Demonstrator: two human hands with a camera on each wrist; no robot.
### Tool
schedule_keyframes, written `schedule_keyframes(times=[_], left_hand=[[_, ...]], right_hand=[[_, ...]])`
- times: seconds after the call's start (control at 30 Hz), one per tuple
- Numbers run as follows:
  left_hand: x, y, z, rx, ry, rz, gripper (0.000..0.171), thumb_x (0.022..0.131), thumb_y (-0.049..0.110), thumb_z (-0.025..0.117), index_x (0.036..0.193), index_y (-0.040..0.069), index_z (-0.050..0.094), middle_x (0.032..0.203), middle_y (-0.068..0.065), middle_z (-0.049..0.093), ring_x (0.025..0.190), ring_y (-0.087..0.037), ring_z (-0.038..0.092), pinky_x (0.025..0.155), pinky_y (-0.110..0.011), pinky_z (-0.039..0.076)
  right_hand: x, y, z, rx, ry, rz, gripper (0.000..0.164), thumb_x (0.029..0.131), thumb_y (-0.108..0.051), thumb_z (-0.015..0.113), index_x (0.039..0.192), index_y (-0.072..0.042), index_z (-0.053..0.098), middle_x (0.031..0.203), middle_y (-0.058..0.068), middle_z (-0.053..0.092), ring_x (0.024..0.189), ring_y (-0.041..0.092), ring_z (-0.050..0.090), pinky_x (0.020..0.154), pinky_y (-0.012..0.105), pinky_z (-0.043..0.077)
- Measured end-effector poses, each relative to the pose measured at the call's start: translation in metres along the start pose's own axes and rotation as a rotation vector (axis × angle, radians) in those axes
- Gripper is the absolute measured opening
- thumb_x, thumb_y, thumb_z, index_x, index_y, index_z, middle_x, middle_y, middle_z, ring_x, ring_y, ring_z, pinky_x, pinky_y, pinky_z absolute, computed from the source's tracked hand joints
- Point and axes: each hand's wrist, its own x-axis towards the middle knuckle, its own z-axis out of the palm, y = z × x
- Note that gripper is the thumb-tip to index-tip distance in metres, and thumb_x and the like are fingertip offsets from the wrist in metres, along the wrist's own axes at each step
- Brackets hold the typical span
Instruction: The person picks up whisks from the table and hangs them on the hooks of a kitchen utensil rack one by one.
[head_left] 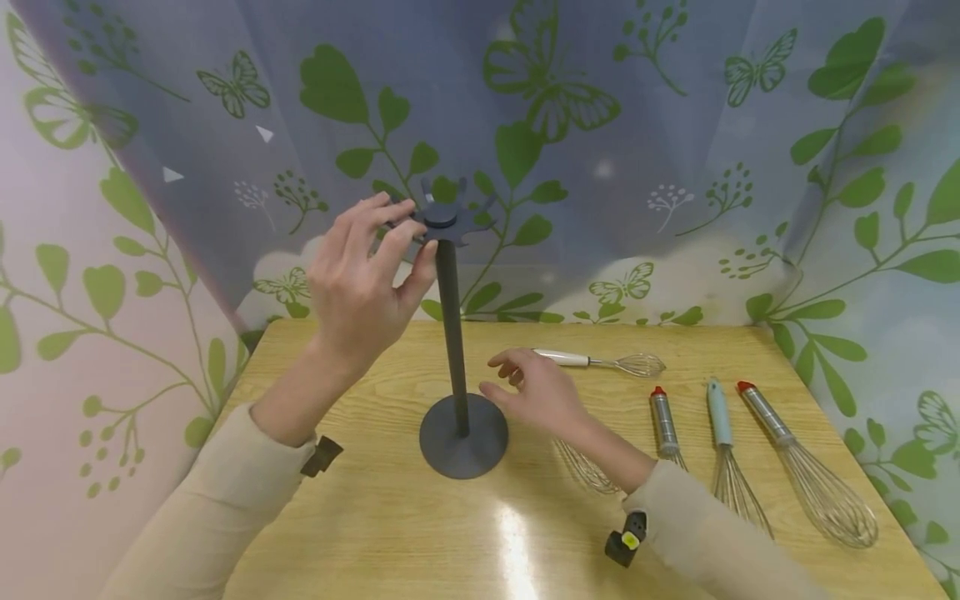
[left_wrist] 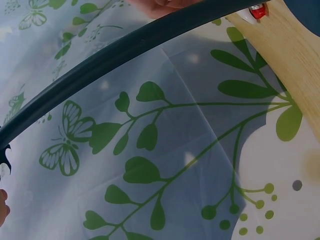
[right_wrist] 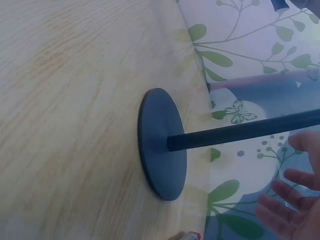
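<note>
Around us, printed hangings [head_left: 570, 225] with green leaves and butterflies close off the back and both sides of the frame, blue-grey behind and pinkish at left. Below them we see one pale wood-grained table [head_left: 360, 500], with a bright glare spot at bottom centre. One dark stand [head_left: 452, 333] rises upright at the centre: one round base on the wood, one pole, one hooked top. We count two hands in beige sleeves [head_left: 225, 475]. The left hand [head_left: 363, 275], left of upper centre, has bent fingers at the hooked top and its thumb by the pole; we cannot tell whether it pinches anything. The right hand [head_left: 540, 387], right of centre, is loosely open and holds nothing. We count five whisks [head_left: 817, 483]: one white-handled behind the right hand, one partly hidden under that forearm, three at lower right. Two small black devices [head_left: 322, 456] sit at the wrists.
</note>
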Motion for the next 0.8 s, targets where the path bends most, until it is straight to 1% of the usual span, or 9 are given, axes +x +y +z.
schedule_keyframes(times=[0.1, 0.3, 0.4, 0.57, 0.7, 0.8], left_hand=[[0.000, 0.000, 0.000, 0.000, -0.001, -0.002, 0.034, 0.108, 0.032, 0.057, 0.097, 0.003, 0.070, 0.105, -0.017, 0.078, 0.105, -0.038, 0.076, 0.090, -0.049, 0.066], [0.000, 0.001, 0.000, -0.010, 0.000, -0.005, 0.034, 0.108, 0.032, 0.056, 0.097, 0.003, 0.070, 0.105, -0.017, 0.078, 0.105, -0.038, 0.076, 0.090, -0.049, 0.066], [0.000, 0.000, 0.000, -0.012, -0.004, -0.003, 0.033, 0.108, 0.031, 0.056, 0.098, 0.003, 0.070, 0.106, -0.018, 0.078, 0.105, -0.039, 0.076, 0.090, -0.049, 0.066], [0.000, -0.001, 0.000, -0.015, -0.006, 0.001, 0.032, 0.108, 0.030, 0.056, 0.098, 0.003, 0.070, 0.106, -0.018, 0.078, 0.105, -0.039, 0.076, 0.090, -0.049, 0.066], [0.000, 0.000, 0.000, -0.010, -0.003, 0.002, 0.032, 0.108, 0.030, 0.056, 0.098, 0.004, 0.071, 0.106, -0.017, 0.078, 0.104, -0.038, 0.076, 0.090, -0.049, 0.066], [0.000, -0.001, 0.000, -0.005, -0.002, 0.006, 0.032, 0.108, 0.030, 0.056, 0.098, 0.004, 0.071, 0.105, -0.017, 0.078, 0.104, -0.038, 0.076, 0.090, -0.049, 0.066]], right_hand=[[0.001, 0.000, -0.010, 0.051, -0.018, 0.015, 0.040, 0.095, -0.038, 0.076, 0.126, -0.014, 0.073, 0.109, 0.009, 0.076, 0.094, 0.023, 0.074, 0.079, 0.036, 0.061], [0.004, 0.002, -0.027, 0.140, -0.070, 0.055, 0.042, 0.097, -0.034, 0.075, 0.131, -0.011, 0.070, 0.105, 0.006, 0.076, 0.090, 0.016, 0.074, 0.077, 0.032, 0.061], [0.006, 0.005, -0.034, 0.185, -0.104, 0.063, 0.045, 0.097, -0.032, 0.075, 0.135, -0.009, 0.068, 0.106, 0.008, 0.076, 0.090, 0.018, 0.075, 0.078, 0.032, 0.061], [0.014, 0.015, -0.040, 0.251, -0.183, 0.088, 0.048, 0.099, -0.031, 0.073, 0.139, -0.006, 0.064, 0.111, 0.013, 0.076, 0.091, 0.020, 0.075, 0.075, 0.030, 0.060], [0.019, 0.023, -0.043, 0.326, -0.264, 0.160, 0.052, 0.100, -0.032, 0.072, 0.143, -0.005, 0.061, 0.119, 0.017, 0.071, 0.094, 0.018, 0.072, 0.078, 0.035, 0.063], [0.023, 0.029, -0.045, 0.392, -0.333, 0.213, 0.054, 0.101, -0.031, 0.070, 0.146, -0.004, 0.057, 0.124, 0.019, 0.066, 0.094, 0.016, 0.071, 0.084, 0.044, 0.067]])
